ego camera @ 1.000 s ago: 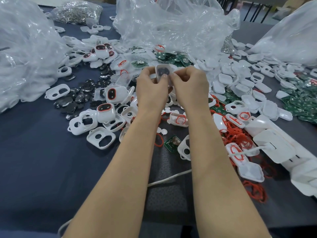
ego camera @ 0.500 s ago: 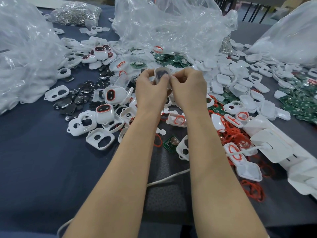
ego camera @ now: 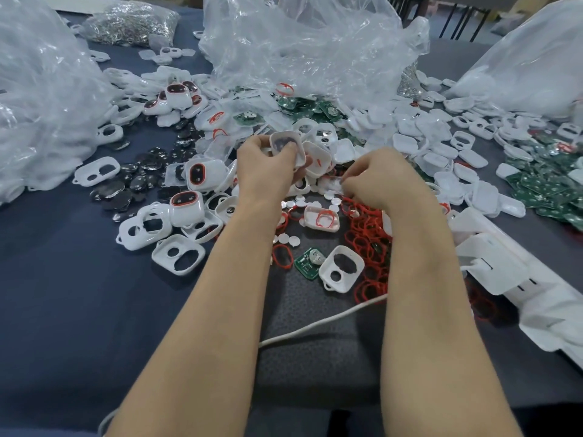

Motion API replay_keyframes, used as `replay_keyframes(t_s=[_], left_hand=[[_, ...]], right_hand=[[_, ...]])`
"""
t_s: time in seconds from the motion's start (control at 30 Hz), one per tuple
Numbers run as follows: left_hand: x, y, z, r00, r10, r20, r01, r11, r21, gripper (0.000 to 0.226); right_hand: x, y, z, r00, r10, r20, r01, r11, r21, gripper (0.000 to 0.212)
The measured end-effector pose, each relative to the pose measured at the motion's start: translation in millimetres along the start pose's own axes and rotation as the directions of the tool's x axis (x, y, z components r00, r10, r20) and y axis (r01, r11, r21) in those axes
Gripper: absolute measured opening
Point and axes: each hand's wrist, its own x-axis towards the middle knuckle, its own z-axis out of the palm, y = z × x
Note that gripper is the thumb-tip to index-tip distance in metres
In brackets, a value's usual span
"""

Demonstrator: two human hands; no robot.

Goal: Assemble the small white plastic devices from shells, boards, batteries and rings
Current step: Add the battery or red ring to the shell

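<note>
My left hand (ego camera: pixel 265 171) grips a white shell (ego camera: pixel 285 145), raised just beyond the red ring pile (ego camera: pixel 366 234); my right hand (ego camera: pixel 388 181) curls over that pile, perhaps pinching something small, so I should steady the shell, cavity facing me.

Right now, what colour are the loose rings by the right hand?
Red; head view shows the rings.

no readable text, labels, numbers or signs anywhere

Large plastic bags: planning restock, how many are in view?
3: left bag, centre bag, right bag. A smaller bag of metal pieces lies behind; more may be hidden.
</note>
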Motion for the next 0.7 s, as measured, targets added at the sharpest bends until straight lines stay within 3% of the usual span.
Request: replay_keyframes(t_s=[0.07, 0.17, 0.3, 0.47, 0.57, 0.7], left_hand=[[0.2, 2.7, -0.7, 1.000, -0.001, -0.007, 0.001, 1.000, -0.030, 0.021], [-0.5, 5.9, -4.1, 1.000, 0.018, 0.018, -0.017, 0.999, -0.041, 0.023], [1.8, 6.7, -8.4, 1.000, 0.021, 0.024, -0.020, 0.999, -0.039, 0.020], [5.6, 5.3, -6.0, 0.999, -0.036, 0.025, 0.038, 0.998, -0.054, 0.007], [6.0, 7.3, -3.4, 0.996, -0.077, 0.033, 0.080, 0.992, -0.099, 0.016], [7.4, 8.7, -3.9, 0.995, -0.087, 0.041, 0.092, 0.988, -0.125, 0.024]], right_hand=[[-9.2, -3.3, -3.0, 0.986, -0.090, 0.140, 0.095, 0.995, -0.030, 0.012], [-25.2, -12.5, -2.4, 0.919, -0.195, 0.342, 0.258, 0.955, -0.149, 0.023], [-44.6, -15.1, 15.2, 0.874, -0.181, 0.451, 0.324, 0.909, -0.262, 0.034], [-52.2, -13.5, 25.3, 0.886, -0.176, 0.430, 0.320, 0.902, -0.290, 0.041], [-48.4, -13.5, 24.5, 0.903, -0.191, 0.386, 0.300, 0.922, -0.244, 0.033], [-32.6, -14.0, 17.5, 0.965, -0.215, 0.149, 0.220, 0.976, -0.015, 0.023]])
